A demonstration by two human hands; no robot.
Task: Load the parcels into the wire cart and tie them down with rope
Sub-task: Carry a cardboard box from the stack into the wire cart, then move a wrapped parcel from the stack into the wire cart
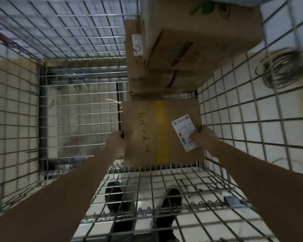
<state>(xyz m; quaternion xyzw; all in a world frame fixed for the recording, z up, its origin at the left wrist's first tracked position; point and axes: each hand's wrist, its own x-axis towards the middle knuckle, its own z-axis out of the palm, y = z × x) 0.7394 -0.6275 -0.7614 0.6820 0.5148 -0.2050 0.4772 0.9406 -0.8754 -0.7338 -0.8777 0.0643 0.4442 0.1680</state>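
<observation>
The left hand (118, 141) curls its fingers over the left edge of a flat cardboard parcel (162, 131), and the right hand (202, 137) grips the right edge, thumb on its white label (185, 132). The parcel sits mid-frame inside the wire cart (73, 95), seemingly low near its floor. More stacked parcels (187, 48) fill the upper right. A coil of rope (283, 67) lies outside, far right.

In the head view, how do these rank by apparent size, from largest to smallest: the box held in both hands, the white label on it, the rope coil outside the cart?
1. Held box
2. Rope coil, although it lies farther away, so only its apparent size counts
3. White label
</observation>
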